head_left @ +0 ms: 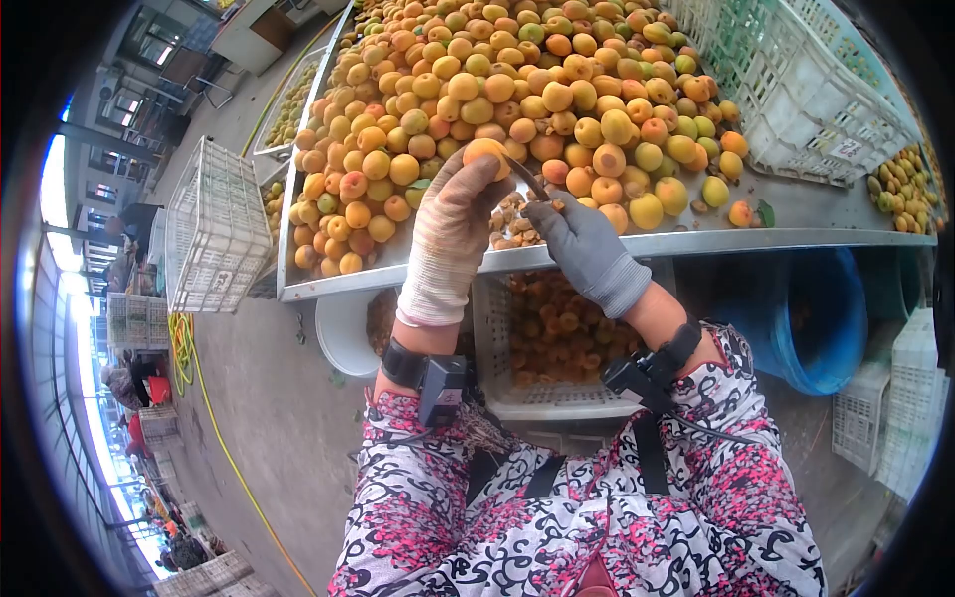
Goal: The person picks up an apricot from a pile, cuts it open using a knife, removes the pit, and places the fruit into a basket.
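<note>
In a soiled white glove, my left hand (453,204) closes round an orange-yellow apricot (486,152) above the edge of the metal table. My right hand (582,244), gloved in grey, grips a small dark-bladed knife (525,179), its blade reaching up against or close beside that fruit; exact contact is hard to make out. Behind both hands spreads a large heap of whole apricots (477,85). Just below the knife lies a small pile of brown apricot pits (509,224), partly covered by my right hand.
Under the table edge, a crate (492,393) holds cut apricots, beside a white bucket (343,333). A blue barrel (826,323) stands at right. White crates stand at the left (214,229) and on the table (811,109). A yellow hose (224,443) runs along the floor.
</note>
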The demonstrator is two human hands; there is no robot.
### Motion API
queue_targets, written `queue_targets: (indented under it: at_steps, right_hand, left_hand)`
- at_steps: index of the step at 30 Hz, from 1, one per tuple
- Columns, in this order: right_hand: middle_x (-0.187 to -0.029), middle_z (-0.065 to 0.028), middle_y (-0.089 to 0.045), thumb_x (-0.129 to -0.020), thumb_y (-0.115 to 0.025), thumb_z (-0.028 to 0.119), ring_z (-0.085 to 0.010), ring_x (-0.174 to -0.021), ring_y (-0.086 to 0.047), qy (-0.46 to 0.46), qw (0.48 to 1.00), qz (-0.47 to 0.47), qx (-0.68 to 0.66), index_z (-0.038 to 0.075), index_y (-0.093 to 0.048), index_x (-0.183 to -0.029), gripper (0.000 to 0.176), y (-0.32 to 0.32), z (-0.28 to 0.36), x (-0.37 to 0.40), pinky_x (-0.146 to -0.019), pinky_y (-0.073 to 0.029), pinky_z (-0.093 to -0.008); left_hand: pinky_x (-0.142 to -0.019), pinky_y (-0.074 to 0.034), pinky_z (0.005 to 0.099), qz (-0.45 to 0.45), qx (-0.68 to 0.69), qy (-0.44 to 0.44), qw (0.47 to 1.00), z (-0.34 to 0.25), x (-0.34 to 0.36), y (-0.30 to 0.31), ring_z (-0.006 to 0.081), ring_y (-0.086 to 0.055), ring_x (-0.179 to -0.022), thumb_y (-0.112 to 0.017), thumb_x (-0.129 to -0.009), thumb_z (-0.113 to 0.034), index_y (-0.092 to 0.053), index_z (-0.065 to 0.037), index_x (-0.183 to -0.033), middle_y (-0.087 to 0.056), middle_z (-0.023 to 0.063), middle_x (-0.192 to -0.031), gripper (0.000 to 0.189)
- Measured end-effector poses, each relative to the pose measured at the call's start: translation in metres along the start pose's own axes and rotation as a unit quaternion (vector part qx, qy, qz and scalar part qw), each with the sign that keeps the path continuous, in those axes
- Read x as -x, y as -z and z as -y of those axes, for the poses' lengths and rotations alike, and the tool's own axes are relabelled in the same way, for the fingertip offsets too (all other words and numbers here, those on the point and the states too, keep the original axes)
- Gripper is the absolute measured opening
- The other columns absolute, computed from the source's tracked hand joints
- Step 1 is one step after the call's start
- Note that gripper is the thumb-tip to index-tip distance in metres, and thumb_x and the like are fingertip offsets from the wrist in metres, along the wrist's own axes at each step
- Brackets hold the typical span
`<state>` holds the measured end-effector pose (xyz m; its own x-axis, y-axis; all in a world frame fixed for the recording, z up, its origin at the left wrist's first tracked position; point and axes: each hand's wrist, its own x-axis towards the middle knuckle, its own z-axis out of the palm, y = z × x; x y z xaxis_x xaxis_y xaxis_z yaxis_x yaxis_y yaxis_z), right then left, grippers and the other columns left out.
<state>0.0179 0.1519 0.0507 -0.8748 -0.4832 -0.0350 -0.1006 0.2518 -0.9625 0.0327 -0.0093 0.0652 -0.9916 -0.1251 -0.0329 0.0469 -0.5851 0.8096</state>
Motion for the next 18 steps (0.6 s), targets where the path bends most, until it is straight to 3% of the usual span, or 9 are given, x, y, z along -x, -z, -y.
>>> queue_targets:
  at_steps: [4, 7, 10, 13, 15, 16, 18]
  right_hand:
    - [-0.079, -0.0202, -0.063, -0.093, -0.050, 0.039, -0.0352, -0.078, -0.063, 0.015, 1.000, -0.003, 0.011, 0.001, -0.055, -0.101, 0.040, -0.005, -0.003, -0.001, -0.066, -0.048, -0.0398]
    - [-0.082, -0.0211, -0.064, -0.093, -0.051, 0.039, -0.0361, -0.081, -0.064, 0.043, 0.998, -0.027, 0.047, 0.000, -0.054, -0.100, 0.039, -0.006, -0.004, -0.001, -0.068, -0.048, -0.0410]
    - [-0.086, -0.0217, -0.065, -0.093, -0.051, 0.038, -0.0366, -0.086, -0.063, 0.042, 0.998, -0.024, 0.047, 0.000, -0.054, -0.107, 0.040, -0.006, -0.007, -0.001, -0.070, -0.049, -0.0411]
    - [-0.087, -0.0209, -0.065, -0.093, -0.052, 0.035, -0.0343, -0.085, -0.064, 0.078, 0.996, -0.044, -0.001, 0.000, -0.053, -0.115, 0.041, -0.010, -0.008, -0.001, -0.071, -0.049, -0.0385]
    - [-0.084, -0.0124, -0.065, -0.096, -0.050, 0.029, -0.0187, -0.077, -0.062, 0.062, 0.996, -0.049, -0.040, -0.001, -0.057, -0.108, 0.033, -0.013, -0.008, -0.001, -0.068, -0.048, -0.0294]
    - [-0.084, -0.0124, -0.065, -0.096, -0.050, 0.029, -0.0187, -0.077, -0.062, 0.062, 0.996, -0.049, -0.040, -0.001, -0.057, -0.108, 0.033, -0.012, -0.006, -0.001, -0.068, -0.048, -0.0294]
    - [-0.088, -0.0191, -0.066, -0.094, -0.052, 0.031, -0.0278, -0.084, -0.066, 0.000, 0.999, -0.021, -0.041, 0.001, -0.050, -0.125, 0.043, -0.005, 0.003, 0.002, -0.073, -0.049, -0.0340]
  left_hand:
    - [-0.086, -0.047, 0.0285, -0.013, 0.021, -0.024, 0.999, 0.002, 0.001, -0.004, 0.0140, -0.057, -0.095, -0.059, -0.088, -0.016, -0.055, 0.000, -0.114, -0.059, 0.0045, -0.099, 0.030]
    - [-0.085, -0.049, 0.0314, 0.037, 0.112, 0.038, 0.992, 0.007, -0.001, 0.001, 0.0185, -0.058, -0.092, -0.057, -0.089, -0.016, -0.055, 0.000, -0.110, -0.060, 0.0081, -0.098, 0.027]
    - [-0.083, -0.050, 0.0346, 0.009, 0.100, 0.031, 0.994, 0.013, 0.000, -0.004, 0.0232, -0.059, -0.090, -0.056, -0.090, -0.019, -0.055, 0.000, -0.105, -0.059, 0.0115, -0.097, 0.024]
    - [-0.080, -0.049, 0.0380, 0.003, 0.106, 0.013, 0.994, 0.021, 0.000, -0.008, 0.0267, -0.060, -0.090, -0.061, -0.089, -0.032, -0.058, -0.001, -0.101, -0.062, 0.0147, -0.096, 0.034]
    - [-0.080, -0.050, 0.0379, 0.017, 0.172, 0.030, 0.984, 0.025, 0.000, -0.009, 0.0267, -0.059, -0.091, -0.061, -0.089, -0.036, -0.059, -0.001, -0.102, -0.062, 0.0157, -0.096, 0.036]
    - [-0.080, -0.050, 0.0379, 0.017, 0.172, 0.030, 0.984, 0.025, 0.000, -0.008, 0.0267, -0.059, -0.091, -0.061, -0.089, -0.036, -0.059, -0.001, -0.102, -0.062, 0.0157, -0.096, 0.036]
    - [-0.082, -0.049, 0.0384, 0.046, 0.129, 0.012, 0.991, 0.024, -0.001, -0.005, 0.0269, -0.059, -0.093, -0.062, -0.088, -0.034, -0.058, -0.002, -0.105, -0.062, 0.0151, -0.099, 0.036]
